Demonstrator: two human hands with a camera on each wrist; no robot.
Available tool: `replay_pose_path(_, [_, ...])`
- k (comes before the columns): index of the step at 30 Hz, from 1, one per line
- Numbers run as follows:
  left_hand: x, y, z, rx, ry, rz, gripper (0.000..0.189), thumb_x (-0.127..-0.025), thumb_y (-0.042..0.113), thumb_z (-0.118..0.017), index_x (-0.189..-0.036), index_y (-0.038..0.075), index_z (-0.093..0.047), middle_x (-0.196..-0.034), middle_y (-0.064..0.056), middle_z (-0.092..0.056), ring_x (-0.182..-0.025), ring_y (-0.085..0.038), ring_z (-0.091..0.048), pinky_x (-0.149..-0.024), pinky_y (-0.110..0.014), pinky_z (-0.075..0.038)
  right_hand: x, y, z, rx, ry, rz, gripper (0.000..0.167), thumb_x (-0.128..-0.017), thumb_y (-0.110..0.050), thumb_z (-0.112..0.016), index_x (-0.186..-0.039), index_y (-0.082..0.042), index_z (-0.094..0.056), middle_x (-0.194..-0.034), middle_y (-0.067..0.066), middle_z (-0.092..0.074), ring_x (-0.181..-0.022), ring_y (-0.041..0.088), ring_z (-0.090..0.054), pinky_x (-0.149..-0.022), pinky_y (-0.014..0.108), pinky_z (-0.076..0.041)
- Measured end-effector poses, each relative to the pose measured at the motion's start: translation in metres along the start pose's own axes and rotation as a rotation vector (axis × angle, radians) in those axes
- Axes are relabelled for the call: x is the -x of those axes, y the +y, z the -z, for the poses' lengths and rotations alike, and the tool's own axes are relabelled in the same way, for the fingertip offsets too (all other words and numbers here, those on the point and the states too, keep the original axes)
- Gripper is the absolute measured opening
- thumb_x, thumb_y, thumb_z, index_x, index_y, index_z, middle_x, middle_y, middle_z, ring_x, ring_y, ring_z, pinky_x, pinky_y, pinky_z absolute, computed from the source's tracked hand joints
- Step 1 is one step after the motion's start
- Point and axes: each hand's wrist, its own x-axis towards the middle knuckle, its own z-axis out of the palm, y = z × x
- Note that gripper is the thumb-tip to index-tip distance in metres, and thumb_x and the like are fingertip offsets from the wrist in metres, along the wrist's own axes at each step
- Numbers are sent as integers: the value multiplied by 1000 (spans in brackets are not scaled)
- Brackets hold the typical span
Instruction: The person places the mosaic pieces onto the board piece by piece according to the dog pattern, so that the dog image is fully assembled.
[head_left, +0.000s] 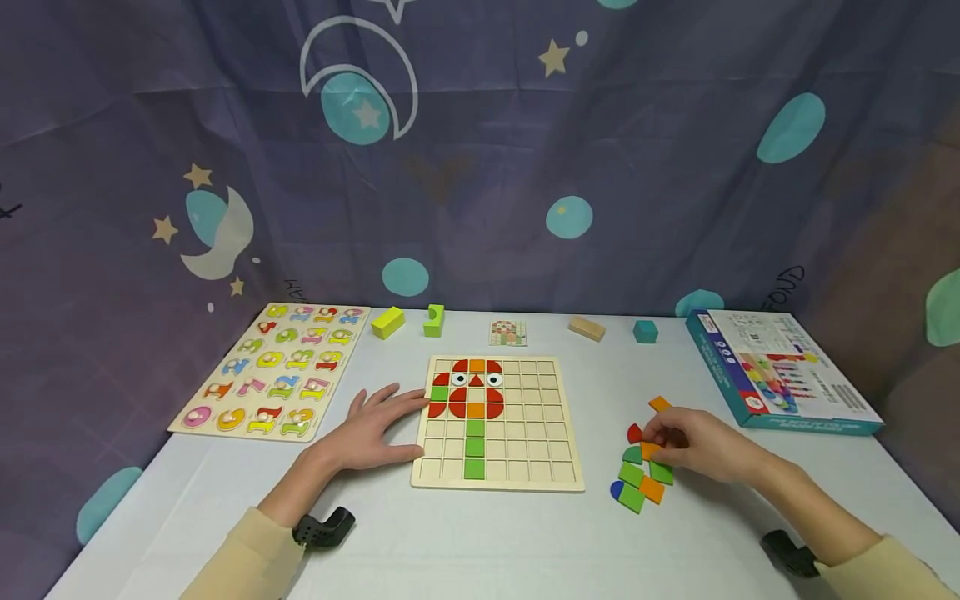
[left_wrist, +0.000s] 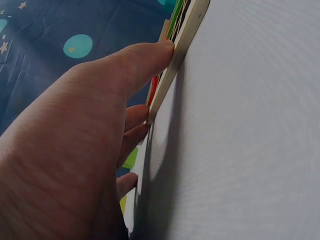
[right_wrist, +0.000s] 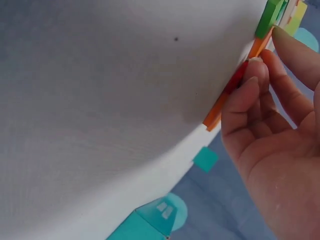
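Observation:
A wooden grid board (head_left: 528, 487) lies on the table with red, orange and green tiles set in a pattern, including two eye tiles near its top. My left hand (head_left: 378, 429) rests at its left edge; in the left wrist view the thumb (left_wrist: 150, 60) touches the board's side and the fingers are loosely spread. To the right of the board, my right hand (head_left: 701, 442) is over a loose group of tiles. Its thumb and fingertips pinch an orange tile (head_left: 649, 451). Around it lie a red tile (head_left: 634, 432) and several green tiles (head_left: 632, 474).
A number puzzle board (head_left: 251, 392) lies at the left. Along the back are yellow-green blocks (head_left: 387, 322), a small pattern card (head_left: 508, 332), a wooden block (head_left: 587, 328) and a teal cube (head_left: 645, 332). A flat box (head_left: 813, 421) sits at the right, before a dark curtain (head_left: 480, 150).

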Motion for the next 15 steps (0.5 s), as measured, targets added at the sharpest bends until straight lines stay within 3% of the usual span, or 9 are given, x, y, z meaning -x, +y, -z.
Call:
replay_pose_path(6, [0, 0, 0, -6, -3, 11, 73, -87, 57, -70, -149, 23, -52, -159, 4, -39, -150, -35, -19, -113, -70, -1, -1, -1, -2, 18, 4, 3, 21, -88, -19, -80, -104, -10, -69, -83, -5, -55, -78, 13, -51, -67, 23, -47])
replay_pose_path(15, [0, 1, 0, -3, 1, 7, 73, -87, 56, -71, -149, 22, -53, -159, 3, -39, -150, -35, -19, -113, -70, -1, -2, -2, -3, 16, -4, 7, 19, -88, -15, -79, -98, -13, -63, -84, -5, -55, -79, 13, -51, -68, 22, -48])
